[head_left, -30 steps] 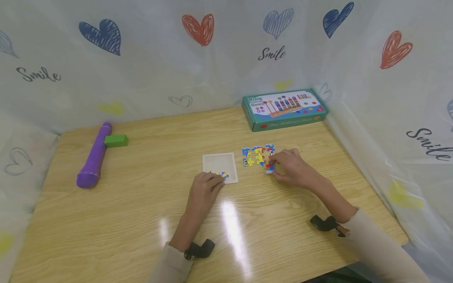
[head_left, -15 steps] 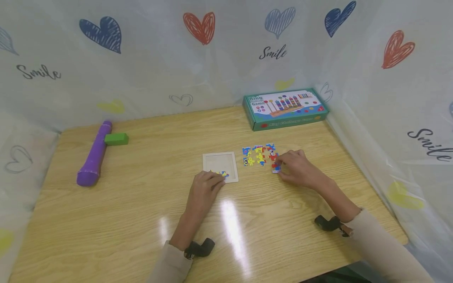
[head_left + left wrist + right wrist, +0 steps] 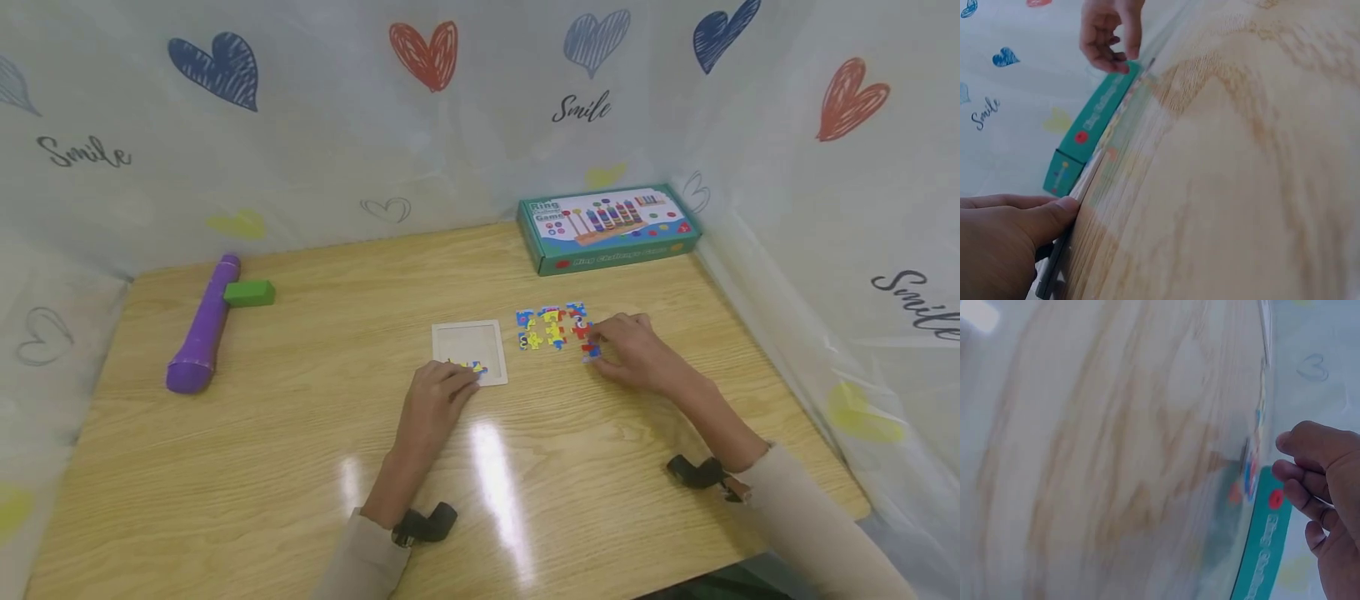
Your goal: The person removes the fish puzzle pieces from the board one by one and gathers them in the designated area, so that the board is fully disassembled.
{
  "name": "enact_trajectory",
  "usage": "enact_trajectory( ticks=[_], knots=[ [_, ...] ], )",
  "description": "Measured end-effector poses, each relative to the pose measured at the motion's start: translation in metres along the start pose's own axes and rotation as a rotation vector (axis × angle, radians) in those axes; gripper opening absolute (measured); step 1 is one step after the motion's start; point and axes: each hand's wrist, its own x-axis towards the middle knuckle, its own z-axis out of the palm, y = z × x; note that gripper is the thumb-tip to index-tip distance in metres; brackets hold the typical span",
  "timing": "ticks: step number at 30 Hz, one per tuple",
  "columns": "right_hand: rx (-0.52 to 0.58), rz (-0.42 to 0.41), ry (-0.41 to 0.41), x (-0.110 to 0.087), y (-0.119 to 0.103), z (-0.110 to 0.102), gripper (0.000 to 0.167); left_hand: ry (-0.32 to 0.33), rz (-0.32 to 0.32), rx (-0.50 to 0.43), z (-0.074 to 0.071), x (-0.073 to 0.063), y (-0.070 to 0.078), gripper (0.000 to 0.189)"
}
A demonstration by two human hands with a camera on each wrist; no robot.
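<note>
In the head view, a square wooden puzzle tray (image 3: 468, 323) lies mid-table with a few yellow and blue pieces (image 3: 477, 367) along its near side. My left hand (image 3: 433, 400) holds the tray's near-left corner, covering part of those pieces; in the left wrist view the thumb (image 3: 1067, 205) is at the tray's edge. Right of the tray, several jigsaw pieces (image 3: 553, 332) lie in loose rows. My right hand (image 3: 633, 350) touches the red and blue jigsaw pieces (image 3: 592, 352) at the right end. In the right wrist view its fingers are loosely bent, thumb and fingertips apart.
A green game box (image 3: 611, 233) stands at the back right, behind the pieces. Far to the left lie a purple toy microphone (image 3: 202, 329) and a green block (image 3: 250, 293). A patterned sheet (image 3: 300, 150) walls the back and sides of the table (image 3: 300, 467).
My right hand has shifted a little to the right, and the red and blue pieces at its fingertips have slid with it, away from the yellow ones. The left hand stays at the tray.
</note>
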Motion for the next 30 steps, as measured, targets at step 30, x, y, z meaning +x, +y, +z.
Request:
enact_trajectory(
  ticks=[30],
  knots=[
    [0.117,-0.208,-0.036,0.076,-0.097,0.043,0.024,0.033,-0.040,-0.021,-0.024,-0.016,-0.019,0.017]
  ],
)
